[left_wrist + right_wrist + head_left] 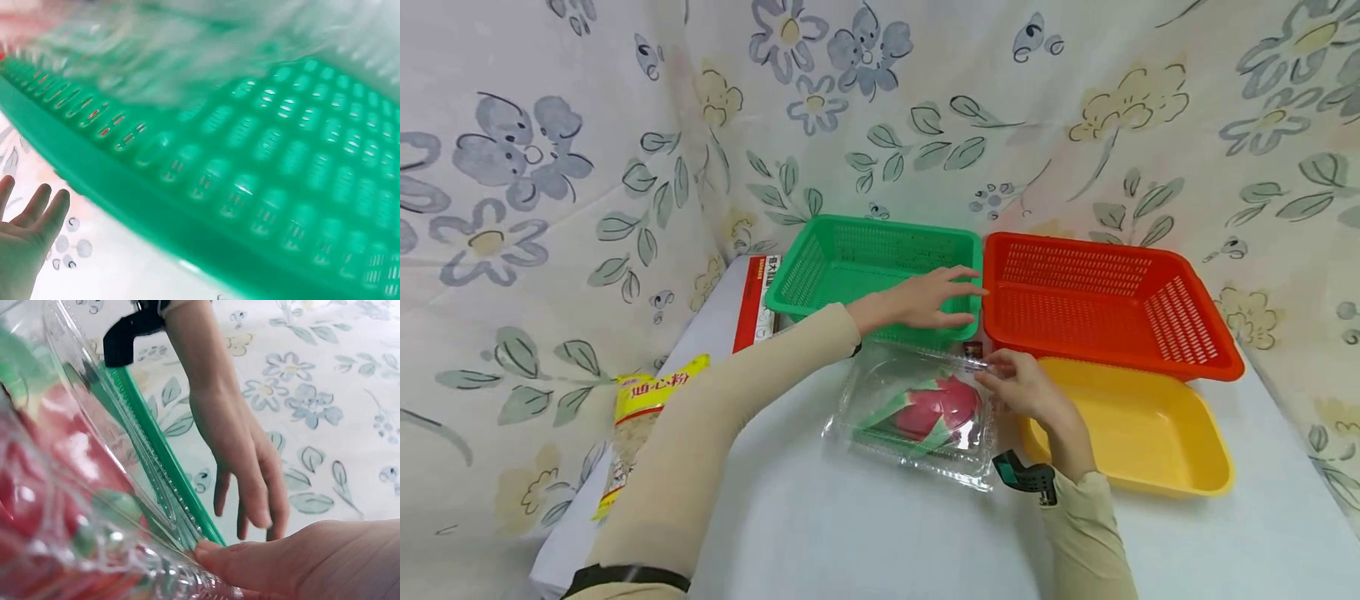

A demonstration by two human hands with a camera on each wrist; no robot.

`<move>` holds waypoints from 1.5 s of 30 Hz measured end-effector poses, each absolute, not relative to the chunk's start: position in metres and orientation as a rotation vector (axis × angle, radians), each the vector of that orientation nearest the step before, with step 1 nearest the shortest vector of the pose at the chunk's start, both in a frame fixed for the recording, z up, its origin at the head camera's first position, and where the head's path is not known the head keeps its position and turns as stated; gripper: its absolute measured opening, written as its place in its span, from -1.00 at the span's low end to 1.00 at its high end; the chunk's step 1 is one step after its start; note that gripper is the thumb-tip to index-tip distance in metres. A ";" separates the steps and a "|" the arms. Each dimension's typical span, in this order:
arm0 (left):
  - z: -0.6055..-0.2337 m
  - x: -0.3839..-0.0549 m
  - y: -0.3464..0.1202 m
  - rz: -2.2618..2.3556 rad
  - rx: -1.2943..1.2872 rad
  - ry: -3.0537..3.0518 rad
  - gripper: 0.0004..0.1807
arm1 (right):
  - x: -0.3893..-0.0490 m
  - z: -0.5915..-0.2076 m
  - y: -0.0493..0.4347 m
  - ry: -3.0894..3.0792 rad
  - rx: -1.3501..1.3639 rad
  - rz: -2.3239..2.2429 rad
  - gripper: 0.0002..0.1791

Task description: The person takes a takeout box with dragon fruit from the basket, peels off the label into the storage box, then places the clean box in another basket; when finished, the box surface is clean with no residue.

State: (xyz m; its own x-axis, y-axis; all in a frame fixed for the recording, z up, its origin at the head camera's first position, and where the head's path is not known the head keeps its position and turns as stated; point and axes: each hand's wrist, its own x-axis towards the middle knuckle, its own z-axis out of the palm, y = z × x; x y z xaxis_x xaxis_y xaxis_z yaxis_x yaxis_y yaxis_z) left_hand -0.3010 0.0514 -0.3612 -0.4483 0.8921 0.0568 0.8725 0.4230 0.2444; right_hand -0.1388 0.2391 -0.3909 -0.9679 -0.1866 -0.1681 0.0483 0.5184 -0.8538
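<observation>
My right hand [1028, 390] pinches the upper right corner of a clear plastic clamshell box [880, 379]. Inside the box lies a red dragon fruit [942, 408] with green tips. The right wrist view shows the thumb on the edge of the clear plastic, with the other fingers mostly hidden. Reaching over the front right part of a green basket [887, 246], my left hand [928, 298] has its fingers spread and holds nothing. That same hand shows at the lower left of the left wrist view, beyond the basket's rim.
To the right stand a red basket [1075, 265] and, before it, a yellow tray [1150, 425]. A yellow-labelled bag [631, 417] lies near the table's left edge. Beside the green basket is a red and white package [751, 308]. Floral cloth [880, 100] hangs behind.
</observation>
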 end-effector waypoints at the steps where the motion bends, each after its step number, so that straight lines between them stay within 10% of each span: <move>1: -0.361 -0.304 0.055 0.358 1.585 2.578 -0.37 | -0.139 -0.391 0.240 2.521 -0.116 -1.444 -0.51; 45: -0.379 -0.316 0.082 0.534 1.315 2.430 -0.26 | -0.089 -0.371 0.296 2.404 -0.297 -1.878 -0.76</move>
State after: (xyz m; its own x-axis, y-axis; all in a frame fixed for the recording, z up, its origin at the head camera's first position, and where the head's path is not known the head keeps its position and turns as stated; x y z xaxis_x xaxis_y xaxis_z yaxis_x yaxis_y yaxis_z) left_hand -0.3158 0.0824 -0.3794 -0.5218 0.8466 -0.1054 0.7244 0.5049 0.4694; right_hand -0.0892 0.2956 -0.3710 -0.9784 -0.1984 0.0588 -0.1051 0.2316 -0.9671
